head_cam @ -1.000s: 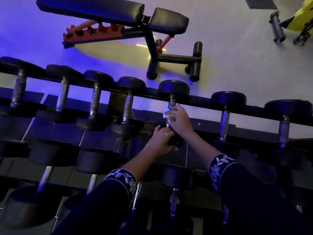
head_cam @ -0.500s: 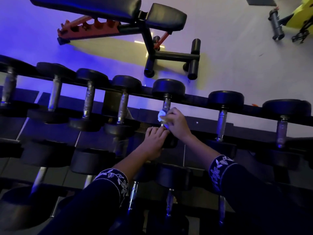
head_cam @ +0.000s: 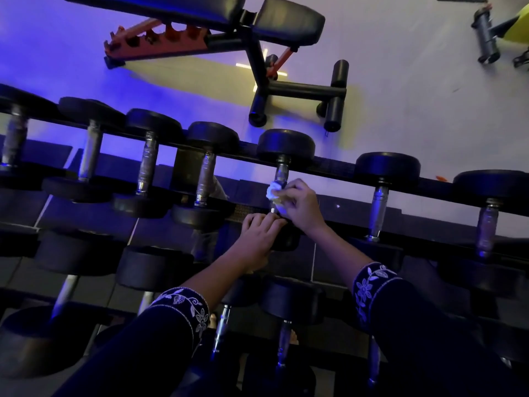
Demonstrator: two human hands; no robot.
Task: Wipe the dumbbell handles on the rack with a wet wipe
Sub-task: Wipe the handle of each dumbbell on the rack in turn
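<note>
White and crumpled, the wet wipe [head_cam: 273,193] is bunched in our right hand [head_cam: 300,206], whose fingers pinch it against the metal handle [head_cam: 281,170] of a dumbbell [head_cam: 286,147]. That dumbbell lies on the far, top row of the rack [head_cam: 337,165], to the right of four others in view. Our left hand [head_cam: 259,236] sits just near of the right one, fingers curled over the dumbbell's near rubber head to steady it.

We judge the wipe soft, light and limp. It will fold wherever we press it, so it is best wrapped round the bar with thumb and fingers on opposite sides. The handle looks stiff, and its rough grip pattern may drag at the damp sheet and tear it if we scrub hard. The dumbbell is surely heavy and rests by its heads on the rails, so we need not lift it. Turning it by the near head should bring the underside round.

Handles to left and right, and on the nearer rows, have no hand on them. Beyond the rack a bench [head_cam: 200,12] stands on the pale floor.
</note>
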